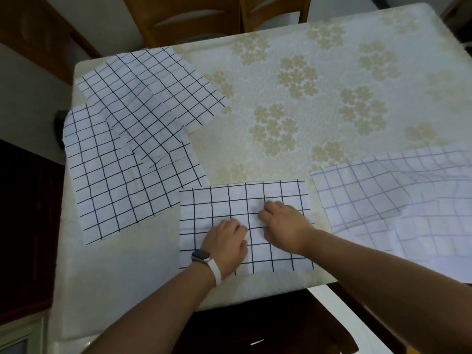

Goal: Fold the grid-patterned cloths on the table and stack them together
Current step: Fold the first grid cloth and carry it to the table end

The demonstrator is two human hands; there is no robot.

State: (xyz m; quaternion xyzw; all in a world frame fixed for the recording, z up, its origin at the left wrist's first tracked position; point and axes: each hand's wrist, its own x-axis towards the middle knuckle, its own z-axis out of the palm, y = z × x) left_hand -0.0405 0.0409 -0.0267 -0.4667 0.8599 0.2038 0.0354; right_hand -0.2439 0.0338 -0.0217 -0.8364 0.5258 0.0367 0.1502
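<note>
Both hands down: left hand [226, 241] and right hand [283, 226], fingers curled, are pinching the one folded cloth [219, 203] at its middle crease, close together but apart. It lies square, just inside the table's [127, 277] near edge. Two spread cloths [122, 154] overlap at left, just beside its far corner. The rumpled pile [383, 195] at right is blurred, count unclear. There's bare room beyond, centre and far right.

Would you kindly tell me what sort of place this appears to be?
Most likely a home dining room: a table under a floral tablecloth, wooden chairs tucked in at its far side, and dark wooden furniture on the left.
</note>
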